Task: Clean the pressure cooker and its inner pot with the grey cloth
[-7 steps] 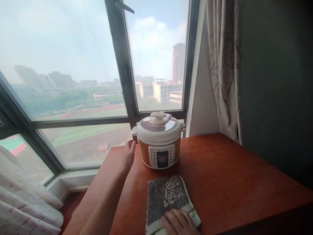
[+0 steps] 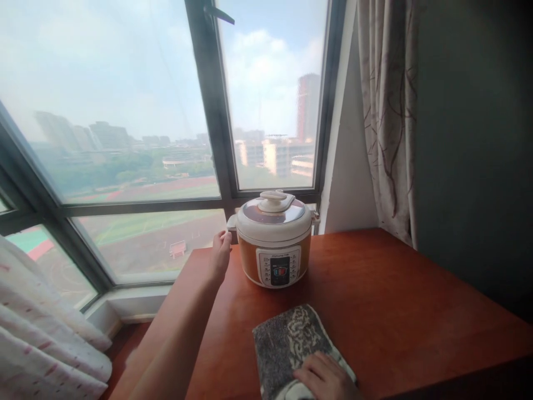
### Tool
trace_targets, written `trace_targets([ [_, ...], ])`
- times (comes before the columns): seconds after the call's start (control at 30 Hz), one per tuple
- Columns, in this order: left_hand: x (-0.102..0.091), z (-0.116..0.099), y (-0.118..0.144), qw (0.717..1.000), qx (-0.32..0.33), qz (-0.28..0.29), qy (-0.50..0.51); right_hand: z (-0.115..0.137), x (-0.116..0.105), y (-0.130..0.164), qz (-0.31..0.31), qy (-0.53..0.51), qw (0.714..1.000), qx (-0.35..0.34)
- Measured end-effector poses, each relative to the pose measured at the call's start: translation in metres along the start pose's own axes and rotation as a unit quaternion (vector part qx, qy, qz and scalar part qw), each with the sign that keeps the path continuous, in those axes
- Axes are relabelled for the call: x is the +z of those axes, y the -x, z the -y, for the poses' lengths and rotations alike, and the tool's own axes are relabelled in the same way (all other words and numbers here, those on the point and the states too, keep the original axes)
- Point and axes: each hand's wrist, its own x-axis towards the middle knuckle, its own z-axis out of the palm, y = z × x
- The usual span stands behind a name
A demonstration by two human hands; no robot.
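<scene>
Cooker (image 2: 273, 239) sits at the back of the table (image 2: 395, 300) by the window (image 2: 125, 111), lid (image 2: 273, 214) shut so no idea what's inside. Left hand (image 2: 219, 254) is up against its side handle, fingers loose and open, not clamped on anything. Right hand (image 2: 325, 378) lies flat and open on a folded cloth (image 2: 287, 339) near the front edge.

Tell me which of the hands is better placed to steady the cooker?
Left. The left hand is already stretched out beside the cooker, fingertips at its side handle. The right hand rests flat on the folded cloth, nearer the table edge.
</scene>
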Motion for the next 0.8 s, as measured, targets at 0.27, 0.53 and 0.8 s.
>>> trace_targets([
  [0.27,0.011,-0.011,-0.030,0.996,-0.055,0.028,0.067,-0.064,-0.129,-0.104,-0.208,-0.368,0.755,0.501],
  [0.53,0.035,-0.019,-0.047,0.988,-0.060,0.034,0.135,-0.138,-0.152,-0.201,-0.364,-0.350,0.742,0.441],
  [0.8,0.037,-0.013,-0.047,0.985,-0.048,0.020,0.166,-0.161,-0.103,-0.255,-0.247,-0.364,0.771,0.460],
])
